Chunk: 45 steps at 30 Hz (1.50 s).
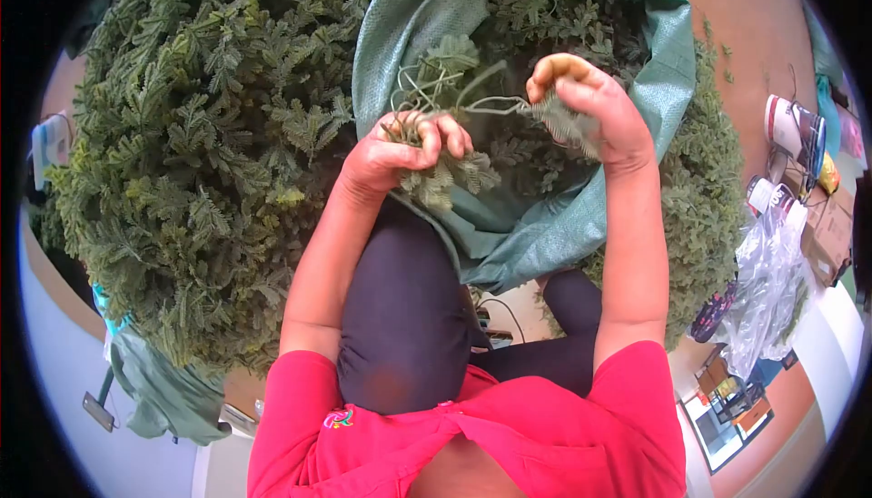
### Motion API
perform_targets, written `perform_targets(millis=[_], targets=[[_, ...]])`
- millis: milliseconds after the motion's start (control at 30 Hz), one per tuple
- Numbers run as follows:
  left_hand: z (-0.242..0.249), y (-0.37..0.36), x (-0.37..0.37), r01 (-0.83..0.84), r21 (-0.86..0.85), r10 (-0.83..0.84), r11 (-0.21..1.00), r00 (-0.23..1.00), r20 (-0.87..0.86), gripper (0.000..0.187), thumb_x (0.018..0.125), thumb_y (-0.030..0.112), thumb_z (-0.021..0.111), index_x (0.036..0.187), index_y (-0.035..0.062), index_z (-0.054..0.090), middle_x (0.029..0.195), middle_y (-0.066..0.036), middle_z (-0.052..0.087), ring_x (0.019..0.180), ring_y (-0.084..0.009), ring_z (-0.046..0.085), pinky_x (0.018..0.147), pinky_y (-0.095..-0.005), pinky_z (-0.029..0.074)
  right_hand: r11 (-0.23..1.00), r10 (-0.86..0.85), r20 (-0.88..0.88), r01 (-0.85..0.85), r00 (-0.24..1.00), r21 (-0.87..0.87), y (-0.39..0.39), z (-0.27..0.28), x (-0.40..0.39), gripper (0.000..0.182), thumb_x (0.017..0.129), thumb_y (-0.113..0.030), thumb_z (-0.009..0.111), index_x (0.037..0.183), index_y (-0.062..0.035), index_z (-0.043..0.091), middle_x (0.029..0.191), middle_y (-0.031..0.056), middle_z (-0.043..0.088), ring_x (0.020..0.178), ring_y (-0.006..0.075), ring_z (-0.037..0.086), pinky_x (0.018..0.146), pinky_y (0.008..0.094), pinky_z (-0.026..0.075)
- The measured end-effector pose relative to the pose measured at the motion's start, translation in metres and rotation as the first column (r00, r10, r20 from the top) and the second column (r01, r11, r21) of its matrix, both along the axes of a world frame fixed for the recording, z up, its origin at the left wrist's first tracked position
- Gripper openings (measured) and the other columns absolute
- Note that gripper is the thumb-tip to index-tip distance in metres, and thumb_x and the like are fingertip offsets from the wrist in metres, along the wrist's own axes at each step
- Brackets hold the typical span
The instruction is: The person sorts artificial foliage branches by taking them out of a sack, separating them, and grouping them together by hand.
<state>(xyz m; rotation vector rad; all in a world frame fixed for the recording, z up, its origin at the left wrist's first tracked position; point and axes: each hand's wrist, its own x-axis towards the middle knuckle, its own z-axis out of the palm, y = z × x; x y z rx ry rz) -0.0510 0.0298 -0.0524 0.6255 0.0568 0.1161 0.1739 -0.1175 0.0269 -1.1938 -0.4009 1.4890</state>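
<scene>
My left hand (407, 151) is closed around a small bunch of feathery green sprigs (438, 185), with thin pale stems sticking up above the fingers. To the right, my right hand (599, 117) pinches another green sprig (565, 124), slightly blurred. Thin, string-like stems (495, 106) stretch between the two hands. Both hands are over the mouth of a green woven sack (545, 236), whose rim is rolled open. More of the same greenery (545, 8) lies inside the sack.
A large heap of green sprigs (200, 153) rises on the left, and another pile (704, 216) lies right of the sack. My bent knee (404, 307) is against the sack's near side. Clear plastic wrapping (763, 280), cardboard boxes (828, 230) and a shoe (792, 126) lie at the right.
</scene>
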Motion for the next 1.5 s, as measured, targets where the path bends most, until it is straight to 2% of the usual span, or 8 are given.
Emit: perform_targets(millis=[67, 267, 600, 833, 967, 1267, 1433, 1500], targets=[[-0.010, -0.001, -0.004, 0.013, 0.017, -0.014, 1.000, 1.000, 0.014, 0.018, 0.068, 0.023, 0.068, 0.065, 0.0073, 0.060, 0.085, -0.015, 0.061, 0.095, -0.0354, 0.053, 0.088, -0.0463, 0.040, 0.998, 0.004, 0.091, -0.009, 0.996, 0.058, -0.010, 0.001, -0.002, 0.031, 0.079, -0.006, 0.060, 0.109, 0.0013, 0.058, 0.102, 0.0079, 0.062, 0.100, 0.0162, 0.056, 0.095, 0.0290, 0.040], [-0.008, -0.002, -0.007, 0.021, 0.051, -0.018, 0.998, 0.998, -0.064, 0.018, 0.067, 0.024, 0.070, 0.068, 0.0071, 0.063, 0.084, -0.014, 0.062, 0.095, -0.0361, 0.055, 0.089, -0.0481, 0.040, 0.996, -0.018, 0.122, 0.008, 0.992, 0.085, -0.028, 0.001, -0.009, 0.036, 0.077, -0.002, 0.060, 0.112, 0.0018, 0.056, 0.107, 0.0098, 0.061, 0.103, 0.0176, 0.056, 0.095, 0.0308, 0.042], [-0.004, -0.003, -0.014, 0.011, 0.044, 0.000, 0.999, 0.970, -0.244, 0.076, 0.068, 0.026, 0.078, 0.131, -0.0015, 0.047, 0.095, -0.011, 0.063, 0.102, -0.0279, 0.056, 0.094, -0.0400, 0.041, 0.979, -0.173, 0.255, 0.139, 0.951, 0.148, -0.048, 0.014, -0.025, 0.041, 0.078, -0.003, 0.062, 0.118, 0.0002, 0.053, 0.113, 0.0081, 0.059, 0.102, 0.0152, 0.056, 0.093, 0.0298, 0.042], [0.002, -0.002, -0.013, -0.082, -0.046, 0.072, 0.996, 0.981, -0.182, 0.070, 0.072, 0.024, 0.074, 0.131, -0.0020, 0.046, 0.100, -0.011, 0.065, 0.101, -0.0234, 0.060, 0.093, -0.0364, 0.045, 0.972, -0.223, 0.106, 0.229, 0.969, -0.050, -0.049, 0.001, -0.046, 0.043, 0.081, -0.011, 0.064, 0.122, -0.0017, 0.051, 0.113, 0.0042, 0.058, 0.096, 0.0109, 0.055, 0.086, 0.0267, 0.045], [-0.003, 0.000, -0.018, -0.135, -0.056, 0.121, 0.989, 0.972, -0.202, 0.068, 0.071, 0.019, 0.073, 0.130, -0.0024, 0.047, 0.103, -0.013, 0.065, 0.101, -0.0243, 0.060, 0.094, -0.0364, 0.044, 0.992, -0.115, 0.087, 0.119, 0.989, -0.042, -0.040, -0.013, -0.065, 0.058, 0.087, -0.038, 0.064, 0.131, -0.0050, 0.044, 0.110, 0.0038, 0.058, 0.086, 0.0081, 0.056, 0.073, 0.0242, 0.047], [0.002, 0.004, -0.017, -0.135, -0.016, 0.125, 0.991, 0.952, -0.279, 0.063, 0.071, 0.020, 0.072, 0.127, -0.0003, 0.051, 0.106, -0.013, 0.064, 0.103, -0.0221, 0.059, 0.094, -0.0339, 0.044, 0.931, -0.353, -0.264, 0.366, 0.897, -0.001, -0.032, -0.012, -0.072, 0.077, 0.081, -0.020, 0.071, 0.141, -0.0032, 0.026, 0.116, 0.0174, 0.056, 0.080, 0.0161, 0.061, 0.069, 0.0249, 0.051], [-0.001, 0.006, -0.018, -0.157, 0.109, 0.186, 0.982, 0.920, -0.344, 0.064, 0.070, 0.015, 0.072, 0.128, -0.0013, 0.050, 0.107, -0.014, 0.064, 0.102, -0.0226, 0.060, 0.094, -0.0333, 0.045, 0.875, -0.476, -0.224, 0.485, 0.851, -0.016, -0.032, -0.006, -0.068, 0.083, 0.072, 0.002, 0.068, 0.143, -0.0075, 0.026, 0.129, 0.0146, 0.046, 0.097, 0.0163, 0.057, 0.081, 0.0261, 0.050], [-0.002, 0.005, -0.020, -0.145, 0.095, 0.170, 0.985, 0.917, -0.360, 0.063, 0.070, 0.015, 0.071, 0.128, -0.0010, 0.050, 0.106, -0.013, 0.064, 0.100, -0.0206, 0.060, 0.093, -0.0320, 0.045, 0.857, -0.515, 0.057, 0.516, 0.855, 0.004, -0.037, -0.012, -0.062, 0.082, 0.073, 0.005, 0.067, 0.143, -0.0076, 0.026, 0.134, 0.0139, 0.042, 0.099, 0.0146, 0.055, 0.085, 0.0253, 0.049]])
